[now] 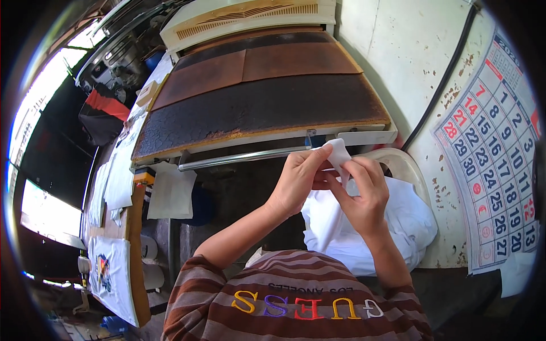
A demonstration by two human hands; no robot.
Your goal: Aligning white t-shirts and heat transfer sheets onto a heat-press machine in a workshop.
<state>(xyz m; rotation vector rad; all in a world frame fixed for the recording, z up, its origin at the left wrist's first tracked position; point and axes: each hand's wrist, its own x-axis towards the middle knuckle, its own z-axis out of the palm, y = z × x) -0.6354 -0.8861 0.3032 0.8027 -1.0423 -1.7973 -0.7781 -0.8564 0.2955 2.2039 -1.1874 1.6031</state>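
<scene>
In front of my chest, both hands pinch a white cloth (338,152) by its upper end. My left hand (297,181) has its thumb pressed on the cloth's edge. Close beside it, my right hand (367,196) is closed on the same cloth, fingers bent and thumb near the left fingers. Part of the cloth hangs in a fold below the hands. Under and behind my right hand lies a heap of white fabric (401,224) on a pale plastic chair (418,176). Where the held cloth ends and the heap begins, I cannot tell.
Ahead stands a wide press table (273,105) with a dark, worn top and brown sheets; a metal bar (242,159) runs along its front. At left, a wooden bench (136,256) carries white sheets and a printed cloth (111,273). A calendar (495,148) hangs on the right wall.
</scene>
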